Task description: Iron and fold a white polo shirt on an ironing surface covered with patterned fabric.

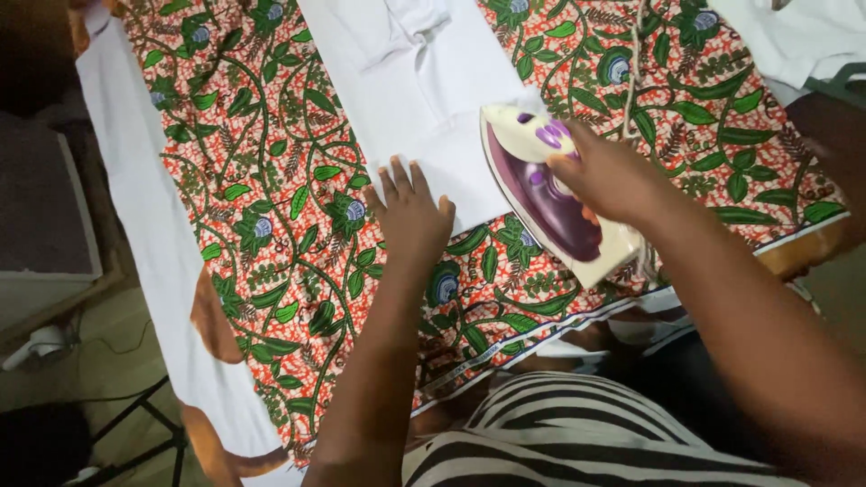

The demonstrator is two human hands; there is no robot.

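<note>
The right hand point(606, 173) is wrapped around the handle of the iron point(552, 194), so you can't really see the handle itself or much of the fingers, and the soleplate is hidden underneath since it sits flat on the white shirt point(424, 99). The shirt runs off the top edge, so only its lower part shows, with a fold or collar bit near the top that's hard to make out. The left hand point(410, 216) lies flat, fingers spread, pressing the shirt's near edge just beside the iron, not gripping anything. Both sit on a patterned cloth point(271, 198) with green leaves on orange-red, which covers the board point(149, 243); the board's white edge pokes out on the left. A cord point(634, 63) trails up from the iron toward the top. More white fabric point(794, 36) is cut off in the top right corner. There's open patterned cloth left of the shirt and some to the right past the iron.
</note>
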